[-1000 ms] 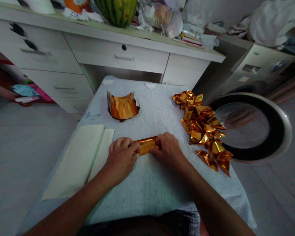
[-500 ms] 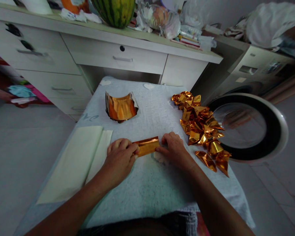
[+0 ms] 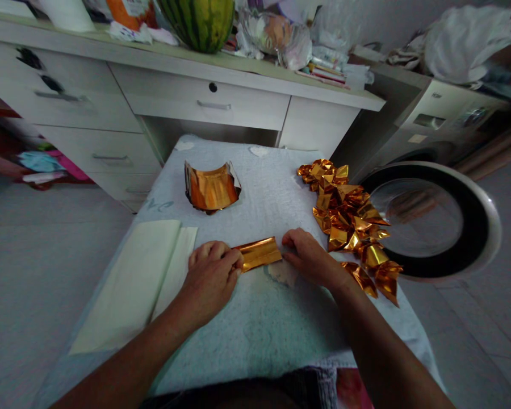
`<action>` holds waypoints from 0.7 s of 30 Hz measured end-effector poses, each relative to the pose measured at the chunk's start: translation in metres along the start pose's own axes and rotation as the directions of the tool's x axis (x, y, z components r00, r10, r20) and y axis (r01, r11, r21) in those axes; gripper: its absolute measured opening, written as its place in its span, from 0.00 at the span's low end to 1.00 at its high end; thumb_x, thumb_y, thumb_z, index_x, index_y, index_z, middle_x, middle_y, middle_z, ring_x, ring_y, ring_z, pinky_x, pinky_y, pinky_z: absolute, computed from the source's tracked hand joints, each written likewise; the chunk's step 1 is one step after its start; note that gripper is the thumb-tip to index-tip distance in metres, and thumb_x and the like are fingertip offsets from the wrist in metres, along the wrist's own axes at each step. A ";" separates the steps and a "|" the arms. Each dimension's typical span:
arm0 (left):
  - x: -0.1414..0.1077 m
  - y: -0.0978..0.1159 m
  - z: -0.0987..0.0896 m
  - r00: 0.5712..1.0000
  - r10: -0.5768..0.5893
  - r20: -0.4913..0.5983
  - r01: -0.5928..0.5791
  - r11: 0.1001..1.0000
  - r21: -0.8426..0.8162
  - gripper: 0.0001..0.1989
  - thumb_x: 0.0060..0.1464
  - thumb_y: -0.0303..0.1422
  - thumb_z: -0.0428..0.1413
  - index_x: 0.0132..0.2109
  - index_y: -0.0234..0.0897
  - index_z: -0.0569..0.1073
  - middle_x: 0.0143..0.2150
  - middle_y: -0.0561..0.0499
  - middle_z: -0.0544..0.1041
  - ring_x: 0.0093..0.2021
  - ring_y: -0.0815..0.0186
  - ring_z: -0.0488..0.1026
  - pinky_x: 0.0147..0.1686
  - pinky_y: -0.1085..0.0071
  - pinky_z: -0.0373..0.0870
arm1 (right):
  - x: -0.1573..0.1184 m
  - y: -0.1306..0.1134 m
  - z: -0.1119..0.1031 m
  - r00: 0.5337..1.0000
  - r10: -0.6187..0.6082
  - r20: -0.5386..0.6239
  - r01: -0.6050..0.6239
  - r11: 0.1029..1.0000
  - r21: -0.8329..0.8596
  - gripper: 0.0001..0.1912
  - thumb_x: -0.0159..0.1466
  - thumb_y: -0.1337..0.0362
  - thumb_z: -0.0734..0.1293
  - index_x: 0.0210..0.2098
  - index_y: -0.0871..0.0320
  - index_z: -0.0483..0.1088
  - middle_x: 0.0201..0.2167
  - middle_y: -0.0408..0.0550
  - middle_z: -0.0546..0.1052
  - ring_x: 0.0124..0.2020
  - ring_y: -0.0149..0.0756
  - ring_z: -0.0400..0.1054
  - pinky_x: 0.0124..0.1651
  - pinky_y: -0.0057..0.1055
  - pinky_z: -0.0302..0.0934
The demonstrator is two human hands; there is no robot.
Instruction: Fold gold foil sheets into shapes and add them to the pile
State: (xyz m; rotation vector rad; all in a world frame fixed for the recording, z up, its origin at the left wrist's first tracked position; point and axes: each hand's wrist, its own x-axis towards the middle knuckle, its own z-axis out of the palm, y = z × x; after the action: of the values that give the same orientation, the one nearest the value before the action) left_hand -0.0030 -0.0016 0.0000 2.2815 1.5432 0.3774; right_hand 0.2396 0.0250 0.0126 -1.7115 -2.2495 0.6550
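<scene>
My left hand (image 3: 213, 278) is clamped, thumb against fingers, on the left end of a folded strip of shiny gold foil paper (image 3: 260, 254), on the pale blue cloth (image 3: 255, 335) in front of me. My right hand (image 3: 309, 257) curls just beside the strip's other end, though I cannot tell whether its fingertips meet; a heap of pointed, folded gold foil pieces (image 3: 347, 207) lies beyond it to the right.
</scene>
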 end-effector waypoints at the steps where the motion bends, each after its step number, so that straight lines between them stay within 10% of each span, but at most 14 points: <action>1: 0.000 0.000 0.000 1.000 0.001 -0.001 -0.001 1.000 0.001 0.06 0.56 0.27 0.51 0.37 0.42 0.72 0.40 0.50 0.71 0.47 0.55 0.64 0.45 0.57 0.59 | 0.001 0.000 -0.002 1.000 -0.013 0.014 0.013 1.000 0.018 0.11 0.56 0.77 0.63 0.37 0.57 0.65 0.36 0.46 0.69 0.38 0.35 0.63 0.43 0.31 0.57; 13: 0.000 0.001 0.006 0.997 -0.022 -0.073 0.023 1.000 0.014 0.03 0.57 0.35 0.56 0.37 0.41 0.70 0.39 0.49 0.70 0.47 0.53 0.64 0.48 0.54 0.59 | 0.016 -0.011 0.010 0.988 -0.156 0.005 0.157 0.988 -0.010 0.26 0.56 0.60 0.73 0.52 0.60 0.68 0.47 0.53 0.69 0.48 0.43 0.61 0.52 0.39 0.57; 21: 0.002 -0.001 0.013 0.971 -0.089 -0.222 0.084 0.996 -0.031 0.24 0.51 0.35 0.59 0.55 0.40 0.64 0.52 0.44 0.65 0.54 0.51 0.63 0.52 0.52 0.61 | 0.011 -0.007 0.015 0.980 -0.189 -0.053 0.192 0.980 0.058 0.22 0.54 0.63 0.75 0.47 0.56 0.69 0.47 0.50 0.68 0.48 0.42 0.59 0.52 0.38 0.55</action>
State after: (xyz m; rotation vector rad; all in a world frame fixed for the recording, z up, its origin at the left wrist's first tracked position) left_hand 0.0022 -0.0009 -0.0126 2.2084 1.7301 0.6427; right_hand 0.2241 0.0312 0.0019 -1.4439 -2.2976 0.6275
